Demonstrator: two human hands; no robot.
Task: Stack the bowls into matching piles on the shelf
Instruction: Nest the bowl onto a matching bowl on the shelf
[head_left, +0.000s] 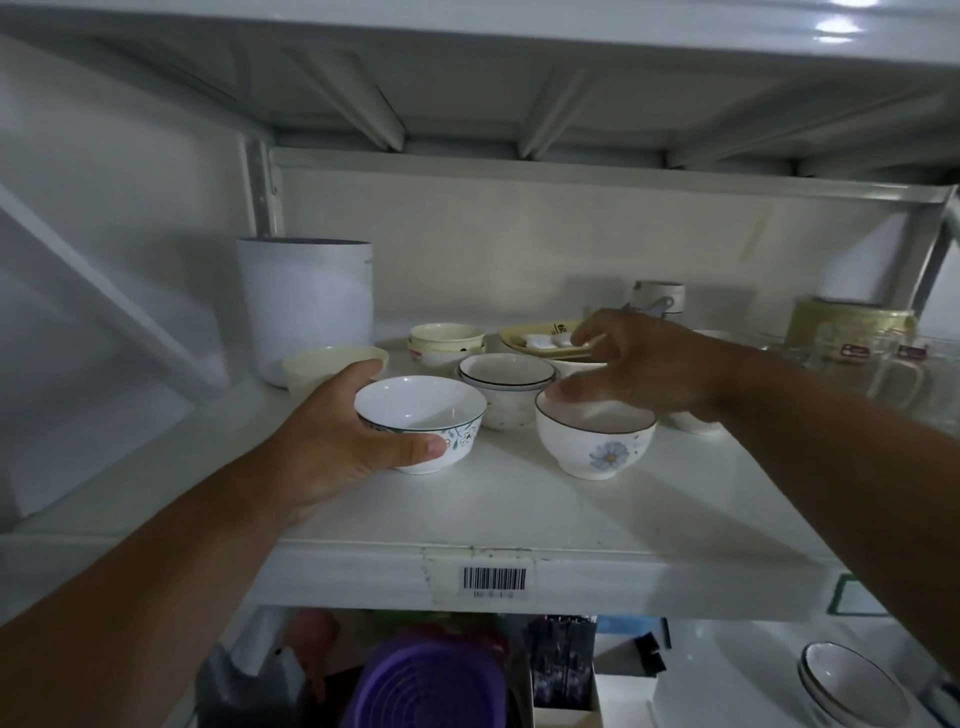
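bowls (506, 385) were spread over the white shelf (519, 512), only partly sorted. my left hand (332, 447) gripped a white bowl with a green leaf pattern (422, 422), thumb across its front and fingers curled round the back, at the front left of the shelf. my right hand (644, 371) hung over the blue-flower bowl (595, 439) with fingers loosely spread, holding nothing; i couldn't tell whether a fingertip touched the rim. behind them, two piles looked done already: dark-rimmed speckled bowls nested together in the middle, and small cream bowls (447, 343) nested further back. a plain cream bowl (317, 366) stood alone by the tall white canister (306, 306), and a yellowish dish (540, 340) lay behind my right hand. another white bowl (693, 422) was mostly hidden under my right wrist. i judged the job roughly half finished: the leaf-pattern bowl, the flower bowl and the lone cream one had yet to find partners.
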